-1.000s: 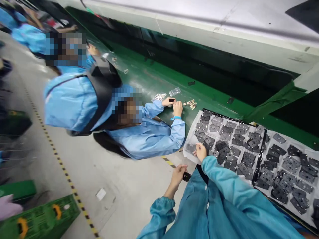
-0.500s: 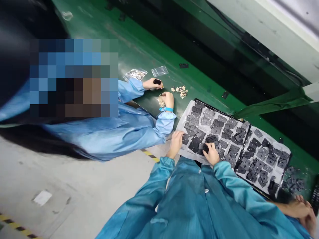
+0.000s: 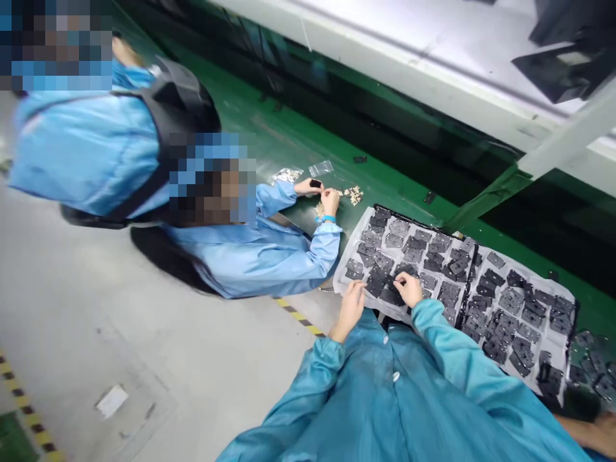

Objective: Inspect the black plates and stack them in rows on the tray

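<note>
In front of me a white-lined tray [image 3: 342,273] holds many small flat black plates with holes, grouped in its compartments. My left hand [image 3: 352,309] rests at the tray's near-left edge, fingers loosely extended beside the plates, and nothing shows in it. To its right, my right hand [image 3: 409,290] has thumb and fingers pinched together at the near row. A dark black plate [image 3: 391,294] lies right at those fingertips; whether the pinch grips it or some smaller thing is too small to tell.
A second white-lined tray [image 3: 491,249] of black plates adjoins on the right, with loose plates [image 3: 597,369] beyond it. To the left a co-worker in blue [image 3: 274,256] handles a black piece near small beige parts [image 3: 355,195]. A green post [image 3: 486,202] rises behind the trays.
The view has shifted, showing more of the left side and shelf. My right hand has lifted slightly from the plates into a pinch. My left hand has moved right along the tray edge.
</note>
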Demonstrator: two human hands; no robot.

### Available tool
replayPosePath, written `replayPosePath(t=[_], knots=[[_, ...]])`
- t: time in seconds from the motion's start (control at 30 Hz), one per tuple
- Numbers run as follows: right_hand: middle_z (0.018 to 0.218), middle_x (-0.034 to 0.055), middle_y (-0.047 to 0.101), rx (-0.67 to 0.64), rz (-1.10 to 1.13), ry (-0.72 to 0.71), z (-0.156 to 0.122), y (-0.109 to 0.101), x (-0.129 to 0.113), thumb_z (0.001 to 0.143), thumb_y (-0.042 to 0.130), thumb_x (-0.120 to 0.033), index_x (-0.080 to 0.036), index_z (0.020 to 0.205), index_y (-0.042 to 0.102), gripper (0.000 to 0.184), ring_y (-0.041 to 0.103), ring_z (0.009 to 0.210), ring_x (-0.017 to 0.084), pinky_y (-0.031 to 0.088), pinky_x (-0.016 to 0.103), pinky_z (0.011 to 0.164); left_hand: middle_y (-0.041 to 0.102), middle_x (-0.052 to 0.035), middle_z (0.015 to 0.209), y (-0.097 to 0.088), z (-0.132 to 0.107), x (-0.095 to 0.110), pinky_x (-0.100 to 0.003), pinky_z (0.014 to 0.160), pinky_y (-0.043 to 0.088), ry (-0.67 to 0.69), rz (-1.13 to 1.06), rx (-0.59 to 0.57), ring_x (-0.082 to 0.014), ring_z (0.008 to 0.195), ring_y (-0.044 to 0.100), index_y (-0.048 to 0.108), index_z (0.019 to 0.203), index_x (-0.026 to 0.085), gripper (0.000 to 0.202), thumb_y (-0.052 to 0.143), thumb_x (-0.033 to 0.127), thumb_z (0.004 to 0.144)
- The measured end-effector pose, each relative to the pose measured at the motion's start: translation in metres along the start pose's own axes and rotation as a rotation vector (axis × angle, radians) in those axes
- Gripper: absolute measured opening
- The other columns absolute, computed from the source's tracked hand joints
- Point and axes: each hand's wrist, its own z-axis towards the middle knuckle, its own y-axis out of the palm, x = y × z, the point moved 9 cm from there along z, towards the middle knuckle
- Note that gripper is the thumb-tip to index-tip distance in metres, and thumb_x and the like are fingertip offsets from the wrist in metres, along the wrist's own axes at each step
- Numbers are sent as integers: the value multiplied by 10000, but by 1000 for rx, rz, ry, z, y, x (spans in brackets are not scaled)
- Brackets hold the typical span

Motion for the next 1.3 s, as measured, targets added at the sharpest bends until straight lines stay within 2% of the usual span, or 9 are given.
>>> replayPosePath(t=[0.13,0.27,0.33,0.47,0.63,0.87,1.1,1.2,1.3], knots=[[809,25,722,36,266,-119,-17,-35,-30,829,591,-364,-196,845,713,208,668,775,186,515,311,761,661,-100,1068,31,17,40,-314,765,550,-124,-287,-55,-171,831,655,624,1171,167,342,572,332,876],[913,46,739,160,465,-160,-50,-73,-46,832,622,-411,-192,883,724,247,684,876,195,533,317,810,678,-30,754,63,23,82,-251,513,516,-260,-458,-202,-98,472,565,687,989,126,338,657,403,797],[902,59,731,231,570,-121,-65,-85,-42,833,630,-430,-180,954,700,287,688,836,195,550,291,694,665,-21,713,73,20,100,-236,445,484,-299,-505,-226,-99,440,559,689,961,117,334,662,395,779],[917,66,710,283,944,9,-87,-84,-22,746,735,-446,-171,1035,659,406,645,644,155,435,208,389,668,-18,713,80,10,122,-201,371,419,-333,-560,-130,-84,409,532,689,894,119,257,660,330,748],[880,44,711,308,1219,88,-101,-77,-11,700,771,-406,-167,994,712,383,608,654,121,507,197,460,704,-36,816,81,1,125,-193,373,402,-317,-515,-8,-84,430,552,704,913,140,239,601,304,773],[938,42,712,392,1201,219,-94,-40,1,742,652,-385,-182,931,733,289,651,734,162,568,244,507,725,-69,956,66,-11,89,-182,466,426,-300,-393,144,-107,611,596,736,901,146,257,558,296,794],[770,43,714,320,972,391,-126,27,64,712,669,-432,-164,911,724,338,622,602,162,499,242,444,647,-31,667,66,-45,2,-227,472,433,-380,-192,-164,-108,477,513,732,1022,127,336,563,362,850],[566,-3,633,348,852,465,-145,21,104,705,681,-510,-147,919,690,421,498,412,116,371,218,358,684,-78,1023,57,-39,-23,-294,697,532,-337,-112,-188,-111,608,579,708,1072,167,298,659,263,794],[469,-47,556,363,751,473,-142,4,125,723,671,-572,-150,955,633,483,430,341,101,329,218,345,522,-109,1357,60,-16,-34,-360,901,517,-170,196,-282,-164,867,636,621,1220,200,412,622,159,810]])
